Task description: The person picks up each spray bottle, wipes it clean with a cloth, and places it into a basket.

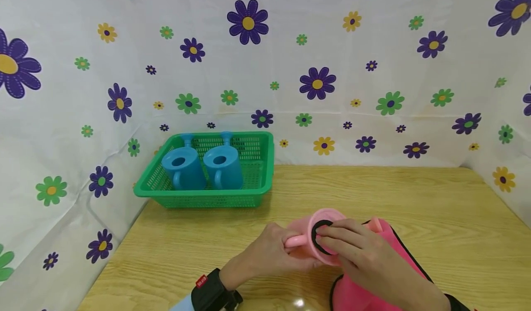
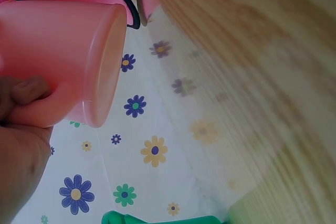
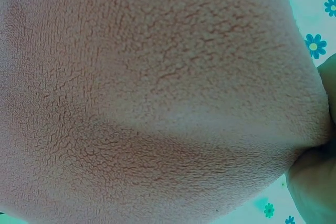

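A pink mug [image 1: 330,215] is held tilted above the table, its mouth turned toward my right hand. My left hand [image 1: 271,251] grips it at the handle [image 1: 296,241], which also shows in the left wrist view, where the fingers curl round the handle [image 2: 47,109]. My right hand [image 1: 369,255] has its fingertips at the mug's mouth, on the black edging of a pink cloth. The rest of the pink cloth [image 1: 361,297] hangs under that hand. Fuzzy fabric of the cloth [image 3: 157,103] fills the right wrist view, pinched at the right side.
A green basket [image 1: 203,200] stands at the back left of the wooden table [image 1: 373,186]. Inside it are two blue mugs [image 1: 188,170], with two blue handled items behind them, partly hidden. A flowered white sheet [image 1: 282,48] hangs behind and at the sides.
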Available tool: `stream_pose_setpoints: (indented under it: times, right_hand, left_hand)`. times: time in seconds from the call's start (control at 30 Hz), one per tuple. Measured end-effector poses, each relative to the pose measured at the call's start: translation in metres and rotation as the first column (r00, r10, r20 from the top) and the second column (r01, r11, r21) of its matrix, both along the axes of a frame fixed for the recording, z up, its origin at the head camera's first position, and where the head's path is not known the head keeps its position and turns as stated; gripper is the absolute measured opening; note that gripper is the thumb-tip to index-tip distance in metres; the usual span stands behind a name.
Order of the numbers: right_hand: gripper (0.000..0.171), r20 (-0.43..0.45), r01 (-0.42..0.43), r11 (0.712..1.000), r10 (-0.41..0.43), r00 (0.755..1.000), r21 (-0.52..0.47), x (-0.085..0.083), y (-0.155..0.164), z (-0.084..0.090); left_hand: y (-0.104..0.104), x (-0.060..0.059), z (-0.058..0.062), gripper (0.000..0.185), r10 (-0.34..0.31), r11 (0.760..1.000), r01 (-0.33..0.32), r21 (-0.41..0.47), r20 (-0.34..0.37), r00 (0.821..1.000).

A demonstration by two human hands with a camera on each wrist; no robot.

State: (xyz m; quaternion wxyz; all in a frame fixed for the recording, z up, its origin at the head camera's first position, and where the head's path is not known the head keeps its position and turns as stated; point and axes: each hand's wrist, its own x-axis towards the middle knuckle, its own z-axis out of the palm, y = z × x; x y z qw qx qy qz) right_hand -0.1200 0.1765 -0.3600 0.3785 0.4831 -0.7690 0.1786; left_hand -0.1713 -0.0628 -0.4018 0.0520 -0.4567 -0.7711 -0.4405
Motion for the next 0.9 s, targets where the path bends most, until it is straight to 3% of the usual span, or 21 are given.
stream_pose_setpoints:
  times: [0.23, 0.5, 0.67, 0.8, 0.9]
  right_hand:
    - [0.035, -0.071, -0.043, 0.998, 0.046, 0.996, 0.041, 0.002, -0.001, 0.000]
    - [0.037, 0.000, -0.031, 0.999, 0.031, 1.000, 0.030, 0.007, 0.002, -0.001]
    - [0.037, 0.031, -0.037, 0.999, 0.036, 0.999, 0.025, 0.010, 0.005, -0.001]
    - [0.037, 0.044, -0.038, 0.999, 0.037, 0.998, 0.033, 0.010, 0.008, 0.000]
    - [0.037, 0.037, -0.046, 0.998, 0.045, 0.998, 0.042, 0.010, 0.009, 0.001]
  left_hand:
    - [-0.004, -0.002, 0.004, 0.019, 0.028, 0.999, -0.030, 0.023, 0.101, 0.995]
    - [-0.009, -0.004, 0.005, 0.034, 0.049, 0.998, -0.054, 0.022, 0.187, 0.981]
    - [-0.011, -0.005, 0.004, 0.039, 0.064, 0.996, -0.081, 0.047, 0.280, 0.958]
    - [-0.012, -0.005, 0.006, 0.038, 0.083, 0.994, -0.101, 0.043, 0.306, 0.948]
    - [-0.013, -0.005, 0.007, 0.036, 0.095, 0.993, -0.112, 0.042, 0.287, 0.953]
